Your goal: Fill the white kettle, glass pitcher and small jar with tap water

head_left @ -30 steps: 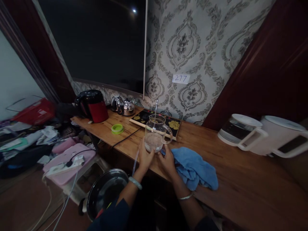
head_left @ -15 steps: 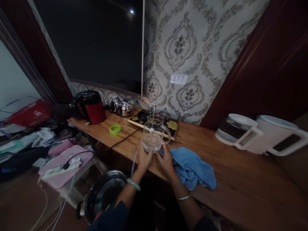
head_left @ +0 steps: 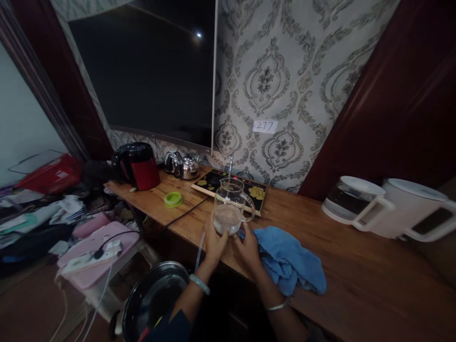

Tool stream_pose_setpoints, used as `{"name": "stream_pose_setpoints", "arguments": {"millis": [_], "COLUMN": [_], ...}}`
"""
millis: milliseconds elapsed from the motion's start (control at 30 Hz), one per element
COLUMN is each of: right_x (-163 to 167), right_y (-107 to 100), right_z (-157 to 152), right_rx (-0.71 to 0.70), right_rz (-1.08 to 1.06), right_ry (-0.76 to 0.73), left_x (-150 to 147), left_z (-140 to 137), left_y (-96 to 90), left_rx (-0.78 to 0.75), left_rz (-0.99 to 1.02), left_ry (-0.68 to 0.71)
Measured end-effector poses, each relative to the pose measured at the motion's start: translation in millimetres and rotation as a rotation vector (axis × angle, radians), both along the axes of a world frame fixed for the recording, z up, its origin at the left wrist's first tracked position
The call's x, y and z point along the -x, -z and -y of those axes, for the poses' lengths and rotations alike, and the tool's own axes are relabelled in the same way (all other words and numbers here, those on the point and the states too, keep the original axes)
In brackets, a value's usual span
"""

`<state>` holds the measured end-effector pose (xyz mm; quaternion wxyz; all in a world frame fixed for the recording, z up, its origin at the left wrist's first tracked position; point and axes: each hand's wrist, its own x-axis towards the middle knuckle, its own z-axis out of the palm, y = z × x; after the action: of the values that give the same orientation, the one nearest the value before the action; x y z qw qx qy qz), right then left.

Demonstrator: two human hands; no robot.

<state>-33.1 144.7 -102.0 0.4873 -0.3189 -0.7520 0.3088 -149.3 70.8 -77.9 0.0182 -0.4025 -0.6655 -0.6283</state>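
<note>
A clear glass teapot (head_left: 228, 216) with a little water in it is held up over the front edge of the table. My left hand (head_left: 215, 243) wraps its lower left side, thumb on the front. My right hand (head_left: 248, 247) grips it low on the right, below the glass handle; its fingertips are partly hidden. The blue cloth (head_left: 290, 259) lies crumpled on the table just right of my right hand. Behind the teapot is a black induction cooker (head_left: 256, 191) with gold flowers and a shiny curved spout above it.
Left on the wooden table (head_left: 356, 266) are a green lid (head_left: 173, 199), two small steel kettles (head_left: 187, 167) and a red-black kettle (head_left: 146, 166). Two white-handled jugs (head_left: 352, 199) stand right. Below left are a black pot (head_left: 156, 299) and a pink stool (head_left: 96, 266) with a power strip.
The view has tilted up slightly, so everything sits a little lower in the picture. Both hands keep their hold on the teapot, with no clear movement otherwise.
</note>
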Motion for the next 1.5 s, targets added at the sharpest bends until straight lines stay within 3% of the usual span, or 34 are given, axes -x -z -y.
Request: {"name": "stream_pose_setpoints", "arguments": {"millis": [500, 800, 1500], "right_x": [0, -1, -3], "right_y": [3, -10, -14], "right_z": [-1, 5, 9], "right_rx": [-0.017, 0.013, 0.024], "right_rz": [-0.009, 0.028, 0.009], "right_ry": [0.001, 0.019, 0.015], "left_x": [0, 0, 0], "left_z": [-1, 0, 2], "left_y": [3.2, -0.5, -3.2], "left_rx": [-0.005, 0.010, 0.018], "left_rz": [0.009, 0.007, 0.005], "left_ry": [-0.002, 0.002, 0.019]}}
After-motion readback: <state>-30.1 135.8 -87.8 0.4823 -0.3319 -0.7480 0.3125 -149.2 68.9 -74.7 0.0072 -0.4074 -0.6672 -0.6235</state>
